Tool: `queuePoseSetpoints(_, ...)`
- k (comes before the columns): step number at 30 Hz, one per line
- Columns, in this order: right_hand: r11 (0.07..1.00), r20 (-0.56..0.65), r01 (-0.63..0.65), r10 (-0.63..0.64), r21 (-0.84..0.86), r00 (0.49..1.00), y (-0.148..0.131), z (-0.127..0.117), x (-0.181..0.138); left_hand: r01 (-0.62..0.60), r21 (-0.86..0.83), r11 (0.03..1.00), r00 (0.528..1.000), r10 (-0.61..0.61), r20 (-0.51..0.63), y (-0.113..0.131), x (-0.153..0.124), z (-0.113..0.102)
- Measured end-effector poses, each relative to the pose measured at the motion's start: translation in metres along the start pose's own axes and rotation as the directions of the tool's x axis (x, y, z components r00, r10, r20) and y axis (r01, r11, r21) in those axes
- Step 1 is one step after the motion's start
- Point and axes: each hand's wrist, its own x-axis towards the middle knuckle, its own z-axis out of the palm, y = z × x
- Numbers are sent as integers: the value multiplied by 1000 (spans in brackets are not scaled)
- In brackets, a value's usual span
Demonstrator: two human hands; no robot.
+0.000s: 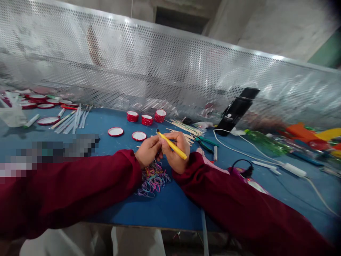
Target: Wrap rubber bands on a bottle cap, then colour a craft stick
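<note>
The yellow stick point(172, 145) in the fingers point(179, 140) of the right hand point(176, 153) is smooth and faintly glossy; whether it is plastic or painted wood cannot be told. At six o'clock of it, the rubber bands point(153, 177) are thin, matt rubber. The desk point(165, 208) has a matt blue covering. The sleeves point(80, 185) are soft maroon cloth. At twelve o'clock stands a shiny perforated metal screen point(160, 71). Before it lie pale bare wooden sticks point(183, 127) and glossy red-rimmed lids point(115, 132).
</note>
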Motion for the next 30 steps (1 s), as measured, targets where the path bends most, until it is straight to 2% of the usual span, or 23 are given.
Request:
queuePoseSetpoints(10,998,-3,-25,24,-59,1000,13,-4,-7,100,16,995,994,-101,45,-6,3,-4)
queuePoseSetpoints(19,999,28,27,-26,-38,999,13,-11,-9,155,32,987,983,-157,99,-6,2,-4)
queuePoseSetpoints(30,999,56,54,-54,0,997,10,-11,-9,151,64,986,980,-158,120,-7,1,-6)
